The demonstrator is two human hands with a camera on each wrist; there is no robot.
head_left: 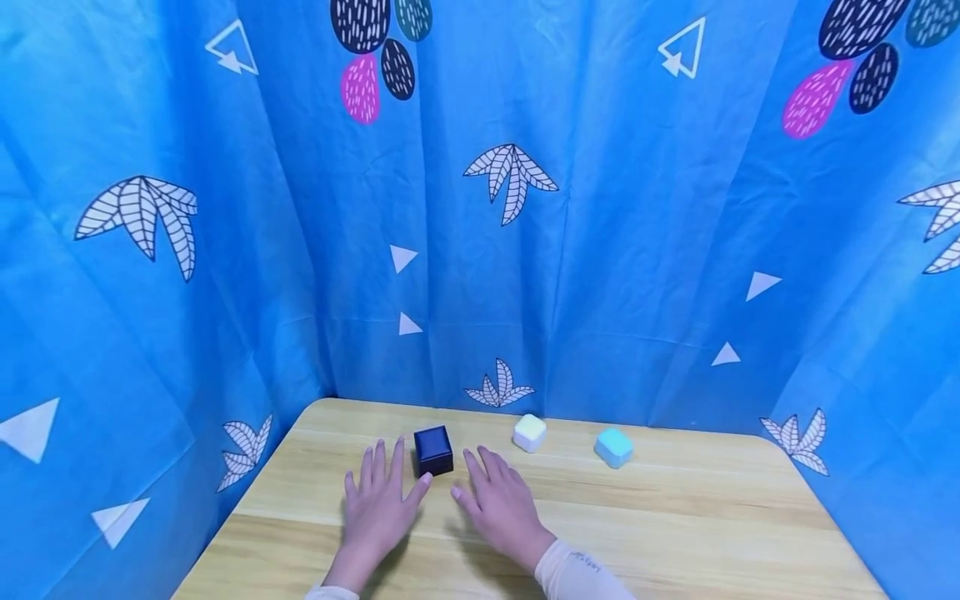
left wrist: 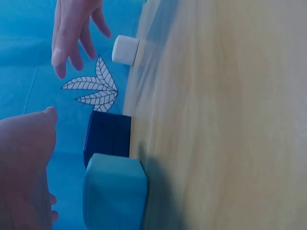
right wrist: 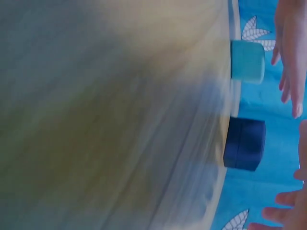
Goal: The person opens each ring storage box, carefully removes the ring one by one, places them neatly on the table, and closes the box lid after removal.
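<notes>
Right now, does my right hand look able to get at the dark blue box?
Probably yes: in the head view nothing shows between the right hand and the dark blue box, though the left hand is close on its other side.

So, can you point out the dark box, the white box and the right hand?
Dark box [head_left: 432, 448]: head view, on its top.
White box [head_left: 530, 430]: head view, on its top.
Right hand [head_left: 502, 505]: head view, on its back.
</notes>
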